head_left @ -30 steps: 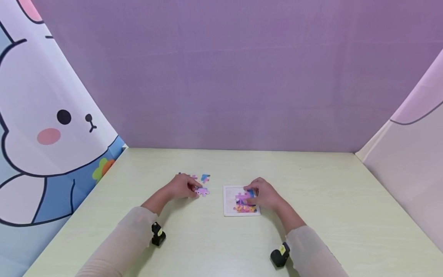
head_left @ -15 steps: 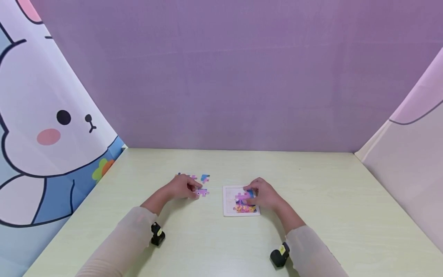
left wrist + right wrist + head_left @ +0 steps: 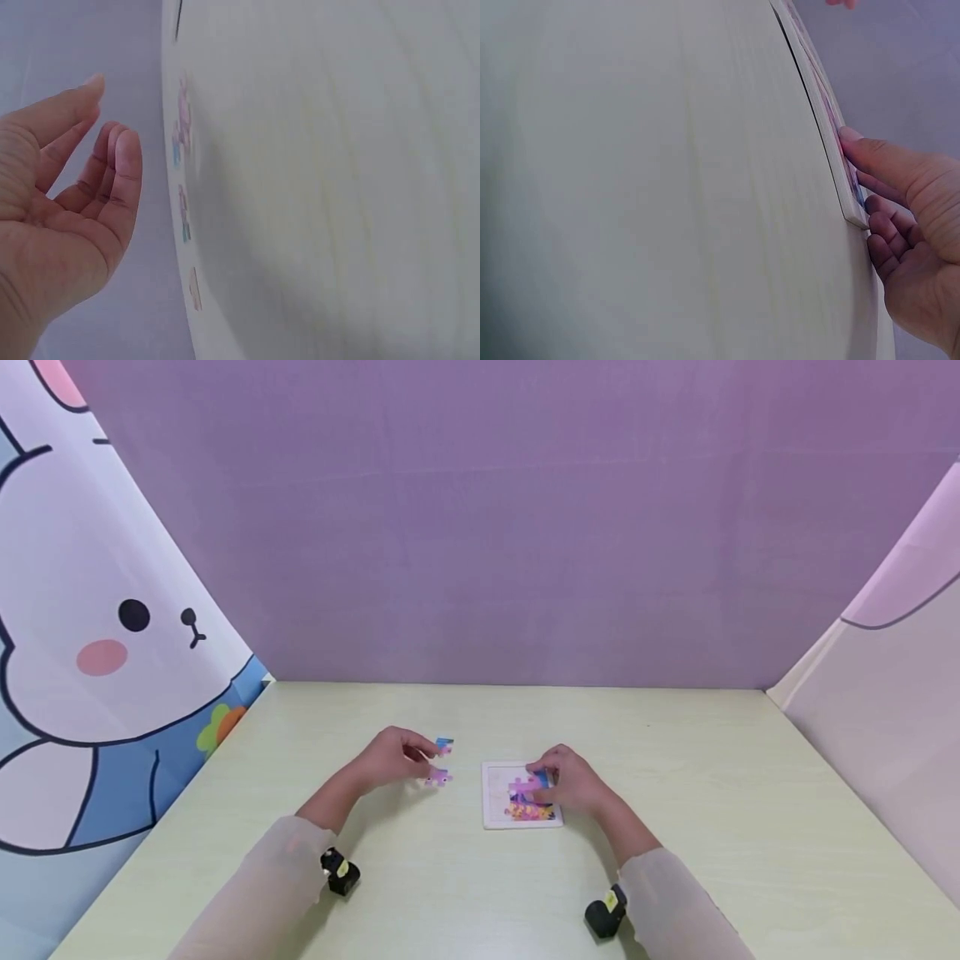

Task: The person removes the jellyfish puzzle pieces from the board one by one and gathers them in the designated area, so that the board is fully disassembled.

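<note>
A white puzzle tray (image 3: 495,797) lies on the pale table, partly filled with colourful pieces. My right hand (image 3: 572,782) rests on its right side; the thumb (image 3: 870,154) lies on the tray (image 3: 821,112) and the other fingers curl against its edge. My left hand (image 3: 392,757) hovers a little above the table with relaxed, loosely curled fingers (image 3: 120,161) and holds nothing. A pink-purple loose piece (image 3: 437,777) lies just right of it, and a blue piece (image 3: 445,745) lies beyond its fingertips. More loose pieces (image 3: 182,127) show faintly in the left wrist view.
The pale table (image 3: 675,777) stretches wide on all sides of the tray. A purple backdrop (image 3: 510,527) closes the far edge, a cartoon rabbit curtain (image 3: 97,635) the left side, and a pale panel (image 3: 885,710) the right. Black wrist cameras (image 3: 339,870) sit on both forearms.
My left hand has let go of the pink-purple piece and risen off the table, drifting slightly back and left. The right hand and the tray have not moved.
</note>
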`<state>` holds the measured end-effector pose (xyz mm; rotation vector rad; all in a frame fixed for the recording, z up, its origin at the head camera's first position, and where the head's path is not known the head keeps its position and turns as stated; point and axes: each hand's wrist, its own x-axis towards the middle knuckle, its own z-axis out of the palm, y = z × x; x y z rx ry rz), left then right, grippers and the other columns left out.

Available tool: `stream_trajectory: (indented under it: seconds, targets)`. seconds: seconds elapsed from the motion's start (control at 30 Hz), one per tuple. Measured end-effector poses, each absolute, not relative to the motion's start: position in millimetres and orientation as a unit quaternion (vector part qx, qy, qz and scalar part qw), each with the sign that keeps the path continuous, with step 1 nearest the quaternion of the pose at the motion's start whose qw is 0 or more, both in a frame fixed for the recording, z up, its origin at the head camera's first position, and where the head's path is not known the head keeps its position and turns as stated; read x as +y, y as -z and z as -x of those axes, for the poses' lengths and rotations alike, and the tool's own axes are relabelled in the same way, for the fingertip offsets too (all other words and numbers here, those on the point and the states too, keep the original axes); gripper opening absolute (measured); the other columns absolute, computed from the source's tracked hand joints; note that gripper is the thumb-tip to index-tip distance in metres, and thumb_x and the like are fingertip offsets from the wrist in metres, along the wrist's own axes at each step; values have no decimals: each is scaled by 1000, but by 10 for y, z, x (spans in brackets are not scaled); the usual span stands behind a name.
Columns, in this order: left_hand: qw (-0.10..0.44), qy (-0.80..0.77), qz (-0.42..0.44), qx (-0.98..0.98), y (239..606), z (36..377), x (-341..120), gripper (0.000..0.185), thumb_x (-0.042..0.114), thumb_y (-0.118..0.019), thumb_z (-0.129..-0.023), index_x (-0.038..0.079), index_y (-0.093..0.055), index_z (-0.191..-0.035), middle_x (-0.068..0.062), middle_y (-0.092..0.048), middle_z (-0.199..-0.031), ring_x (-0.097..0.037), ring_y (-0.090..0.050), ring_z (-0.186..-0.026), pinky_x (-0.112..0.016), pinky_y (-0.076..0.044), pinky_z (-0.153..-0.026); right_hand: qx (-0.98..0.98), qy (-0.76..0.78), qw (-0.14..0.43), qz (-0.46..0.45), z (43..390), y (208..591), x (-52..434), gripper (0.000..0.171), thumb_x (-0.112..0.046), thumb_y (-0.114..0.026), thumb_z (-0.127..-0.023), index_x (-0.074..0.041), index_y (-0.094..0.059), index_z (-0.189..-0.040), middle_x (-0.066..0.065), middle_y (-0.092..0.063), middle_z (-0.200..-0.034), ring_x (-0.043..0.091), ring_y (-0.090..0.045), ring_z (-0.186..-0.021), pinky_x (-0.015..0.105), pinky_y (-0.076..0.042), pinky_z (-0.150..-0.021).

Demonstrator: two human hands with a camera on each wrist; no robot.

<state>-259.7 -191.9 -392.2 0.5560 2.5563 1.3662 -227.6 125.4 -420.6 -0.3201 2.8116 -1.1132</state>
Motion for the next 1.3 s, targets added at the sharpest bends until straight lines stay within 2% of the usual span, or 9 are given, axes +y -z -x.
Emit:
stream_trajectory:
  seconds: [0.37,0.6,0.73,0.83,1.07,1.3]
  targets:
    - [74,-477,-216,849,3830,2500,-1793,31,9,-81,-79,-1,-73,-107,-18,-71,-102,-18,-62,-84,-28,-50,-65,923,362,43,120,2299,4240,1269,38,-16,-82,-80,-10,-72,-116,5,-55,-114,22,-51,-99,45,-45,-95]
    - [69,-466,-214,856,3784,2451,-1665,28,12,-80,-81,2,-74,-107,-8,-72,-99,-16,-61,-84,-26,-49,-62,922,360,40,138,2305,4258,1275,39,-15,-81,-81,-8,-71,-117,7,-55,-116,24,-51,-104,46,-43,-97]
    - [77,-474,-213,851,3769,2432,-1571,28,12,-80,-81,1,-74,-106,-1,-70,-91,-17,-62,-86,-28,-53,-69,922,359,44,137,2303,4267,1279,39,-16,-80,-82,-8,-70,-119,7,-54,-118,25,-51,-106,47,-42,-98]
    - [85,-485,-210,845,3770,2427,-1495,28,12,-79,-82,0,-73,-106,-1,-69,-91,-18,-62,-87,-30,-54,-72,923,355,41,141,2304,4266,1281,39,-16,-80,-82,-8,-70,-119,7,-54,-117,24,-52,-104,47,-43,-97]
    - [84,-486,-226,840,3805,2421,-1312,24,12,-79,-83,7,-74,-105,-8,-68,-100,-17,-59,-91,-30,-53,-78,928,339,28,151,2317,4263,1287,35,-14,-81,-80,-8,-73,-113,6,-57,-114,23,-54,-102,45,-45,-96]
    - [102,-484,-258,830,3848,2417,-1152,28,14,-78,-84,2,-72,-109,-16,-66,-108,-23,-60,-96,-32,-53,-83,925,340,29,165,2293,4223,1297,30,-14,-81,-81,-8,-74,-109,6,-59,-114,26,-55,-105,48,-44,-97]
